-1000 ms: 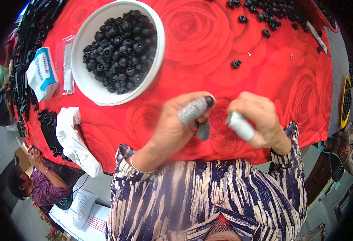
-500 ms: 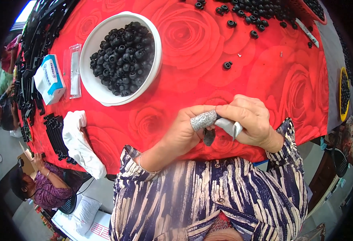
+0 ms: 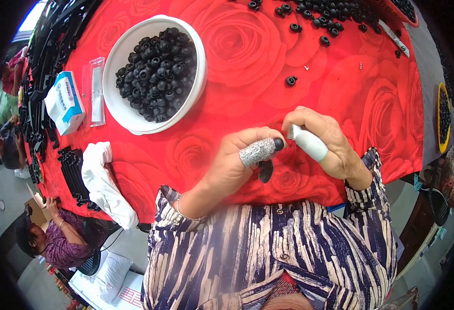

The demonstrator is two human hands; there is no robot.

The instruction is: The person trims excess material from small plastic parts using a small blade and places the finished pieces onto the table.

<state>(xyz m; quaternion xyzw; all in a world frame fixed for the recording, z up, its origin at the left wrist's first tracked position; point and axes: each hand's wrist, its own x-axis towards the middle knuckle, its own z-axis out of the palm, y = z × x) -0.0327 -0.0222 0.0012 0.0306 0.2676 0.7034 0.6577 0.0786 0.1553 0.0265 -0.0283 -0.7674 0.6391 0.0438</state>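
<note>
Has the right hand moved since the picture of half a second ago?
Yes. The right hand has moved up the picture, nearer to the lone black piece on the red tablecloth.

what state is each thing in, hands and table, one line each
Left hand: closed, small black piece at its fingertips
Right hand: curled, apart from the left; whether it grips anything is unclear
White bowl: upright, part filled
Black parts in bowl: heaped
Lone black part: lying on the red tablecloth
White cloth: crumpled
Yellow basket: holding dark pieces
</note>
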